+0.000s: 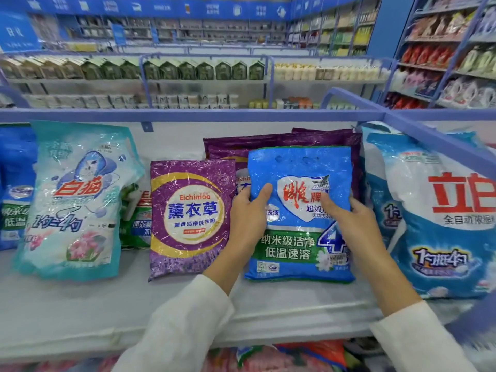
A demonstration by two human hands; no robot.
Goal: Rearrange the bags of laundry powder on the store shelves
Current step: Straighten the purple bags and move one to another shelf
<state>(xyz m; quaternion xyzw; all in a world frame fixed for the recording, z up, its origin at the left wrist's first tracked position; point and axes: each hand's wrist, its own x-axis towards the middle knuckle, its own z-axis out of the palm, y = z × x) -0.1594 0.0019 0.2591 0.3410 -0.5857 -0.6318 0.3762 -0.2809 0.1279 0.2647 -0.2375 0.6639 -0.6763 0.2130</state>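
A blue bag of laundry powder [300, 242] with a green band stands upright on the white shelf [80, 312], leaning on larger purple bags [281, 142] behind it. My left hand [248, 213] grips its left edge, thumb on the front. My right hand [351, 218] grips its right edge, thumb across the front. A small purple bag [189, 218] stands just to the left. Further left are a teal and white bag [76, 200] and a green bag [135, 226] behind it. A big blue and white bag [440, 218] leans at the right.
A blue rail [188, 114] runs along the shelf's back, and a blue divider bar [429, 140] crosses above the right-hand bag. Another blue bag [14, 189] sits at the far left. Colourful bags [281, 355] lie on the shelf below. Other aisles of goods fill the background.
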